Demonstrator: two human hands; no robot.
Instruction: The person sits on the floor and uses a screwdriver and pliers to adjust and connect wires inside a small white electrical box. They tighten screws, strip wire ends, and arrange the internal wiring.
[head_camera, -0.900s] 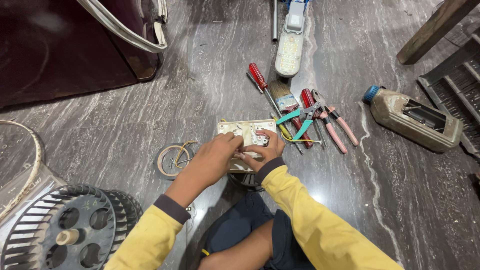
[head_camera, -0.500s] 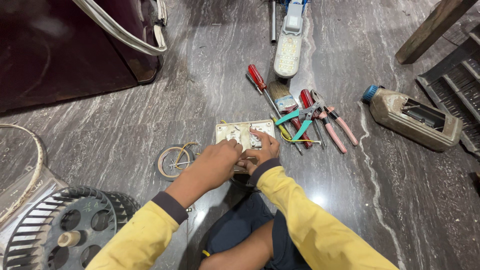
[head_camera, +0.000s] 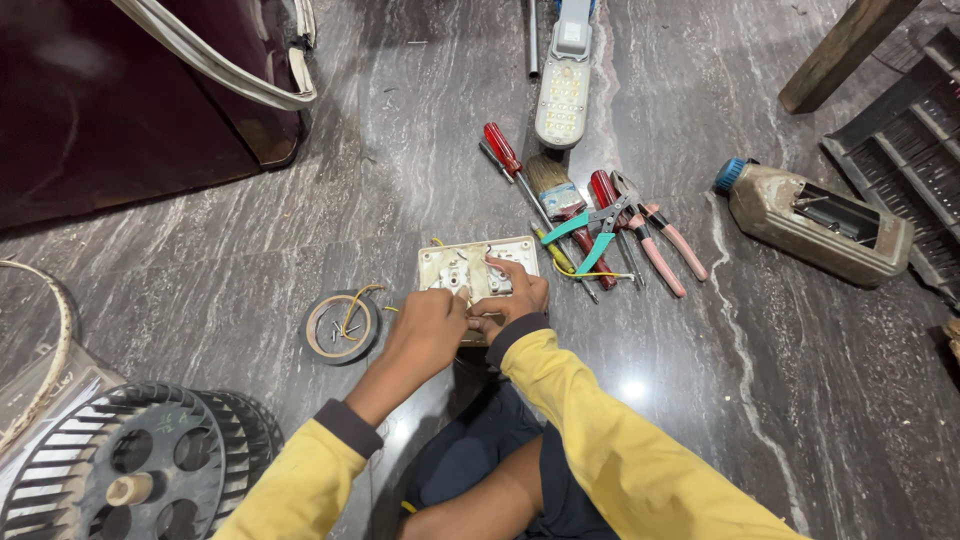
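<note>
Both hands pinching into switch plate (head_camera: 478, 270), left hand (head_camera: 428, 330) and right hand (head_camera: 512, 295) curled closed; risk of small part slipping onto floor (head_camera: 250, 250).

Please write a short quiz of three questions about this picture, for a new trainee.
1. True or false: both hands rest on the white switch plate.
2. What lies on the floor directly beside the left hand? A) roll of black tape B) a hammer C) a cup
3. Fill in: the screwdriver has a ___ handle.

Key: 1 true; 2 A, the roll of black tape; 3 red. The right hand has a finger on the plate's centre.
</note>
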